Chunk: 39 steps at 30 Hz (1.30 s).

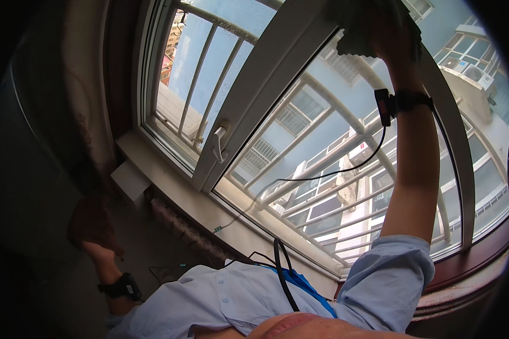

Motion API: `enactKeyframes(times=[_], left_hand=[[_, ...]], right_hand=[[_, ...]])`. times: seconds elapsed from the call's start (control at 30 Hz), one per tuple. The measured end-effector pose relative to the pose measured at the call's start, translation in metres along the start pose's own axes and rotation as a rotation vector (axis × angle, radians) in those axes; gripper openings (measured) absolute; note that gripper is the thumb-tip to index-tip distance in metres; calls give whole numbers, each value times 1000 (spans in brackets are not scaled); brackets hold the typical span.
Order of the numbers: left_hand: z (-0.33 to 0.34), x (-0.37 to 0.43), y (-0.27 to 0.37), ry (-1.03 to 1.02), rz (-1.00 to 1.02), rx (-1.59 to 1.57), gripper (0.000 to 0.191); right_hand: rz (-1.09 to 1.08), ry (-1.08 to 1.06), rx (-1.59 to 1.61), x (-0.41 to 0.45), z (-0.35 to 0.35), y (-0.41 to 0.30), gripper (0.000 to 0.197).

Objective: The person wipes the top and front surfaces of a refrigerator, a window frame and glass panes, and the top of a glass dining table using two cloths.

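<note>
My right hand [393, 40] is raised high at the upper right, with a dark grey-green cloth [353, 37] spread under and around it. The cloth lies against the top of the window sash [265, 91], over part of the frame and glass; shadow hides most of the fingers. At the left, my left hand [97, 251] hangs low, holding a dark brownish cloth [89, 222] that covers its fingers. Between the hands, the white window handle [219, 145] sits on the sash's upright. Each wrist bears a black strapped device; from the right one [383, 107] a black cable [322, 176] droops across the glass.
A pale windowsill [174, 178] runs below the window, with a small white box-like piece [130, 180] by its left end. Beneath it is a brown patterned cover [186, 218]. Metal bars [318, 93] stand outside the glass. A dark curtain-like panel [82, 84] hangs at the left.
</note>
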<state>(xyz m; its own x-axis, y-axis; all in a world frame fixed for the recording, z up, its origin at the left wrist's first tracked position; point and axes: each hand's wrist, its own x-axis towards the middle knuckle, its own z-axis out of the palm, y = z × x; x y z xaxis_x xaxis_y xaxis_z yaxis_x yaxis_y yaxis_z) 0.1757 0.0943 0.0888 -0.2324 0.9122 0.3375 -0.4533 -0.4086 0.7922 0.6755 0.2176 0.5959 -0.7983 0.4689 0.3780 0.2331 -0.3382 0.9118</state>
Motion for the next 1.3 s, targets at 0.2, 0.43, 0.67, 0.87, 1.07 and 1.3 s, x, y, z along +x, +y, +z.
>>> enactKeyframes(times=[0.2, 0.43, 0.67, 0.87, 1.07, 1.3], left_hand=[[-1, 13, -18, 43, -216, -450, 57], [52, 16, -20, 118, -266, -485, 53], [-17, -11, -14, -351, -282, -611, 42], [118, -36, 7, -347, -495, -1272, 33], [151, -71, -41, -180, -496, -447, 54], [302, -148, -41, -297, -781, -596, 45]], right_hand=[[33, -152, -20, -7, 25, -3, 26], [-41, 17, 80, -25, 23, 17, 17], [781, 244, 1365, -43, -26, 6, 18], [917, 32, 1254, -186, -32, 75, 21], [928, -176, 1071, -325, -80, 155, 22], [998, -333, 845, -505, -135, 234, 24]])
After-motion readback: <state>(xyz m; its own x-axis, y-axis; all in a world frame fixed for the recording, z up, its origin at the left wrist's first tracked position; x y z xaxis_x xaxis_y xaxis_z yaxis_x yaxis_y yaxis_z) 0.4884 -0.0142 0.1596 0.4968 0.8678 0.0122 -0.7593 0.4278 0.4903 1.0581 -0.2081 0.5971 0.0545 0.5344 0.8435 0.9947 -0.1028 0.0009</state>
